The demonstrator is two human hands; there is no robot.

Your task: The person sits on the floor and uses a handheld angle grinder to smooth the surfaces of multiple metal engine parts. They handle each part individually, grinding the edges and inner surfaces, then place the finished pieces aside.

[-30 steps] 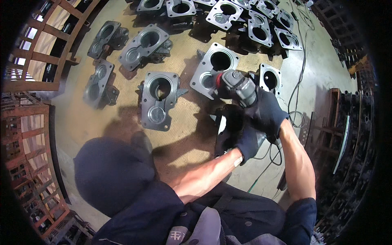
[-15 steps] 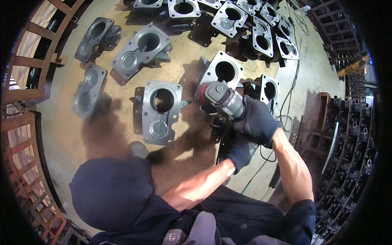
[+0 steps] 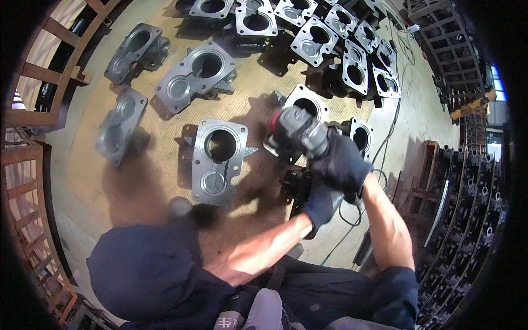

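Note:
Both of my hands wear dark gloves and close round one angle grinder (image 3: 302, 131). My right hand (image 3: 345, 163) wraps its body just behind the metal head. Lower down, my left hand (image 3: 323, 204) grips the rear part, which is mostly hidden by the gloves. The grinder's reddish disc edge (image 3: 273, 122) lies over a grey metal casting (image 3: 318, 102) with a large round bore, partly covering it. Whether the disc touches the metal I cannot tell. Left of the grinder, a similar two-hole casting (image 3: 235, 165) lies flange up.
More castings (image 3: 195, 77) lie at the left, and several (image 3: 313, 41) crowd the far side of the tan ribbed sheet (image 3: 264, 190). A cord (image 3: 391, 129) runs along the right. Rusty racks (image 3: 33, 118) stand left; stacked dark parts (image 3: 467, 203) fill the right.
The whole view has shifted slightly, with the castings lower in it. The grinder has moved a little farther over the casting's bore. Both hands keep their hold.

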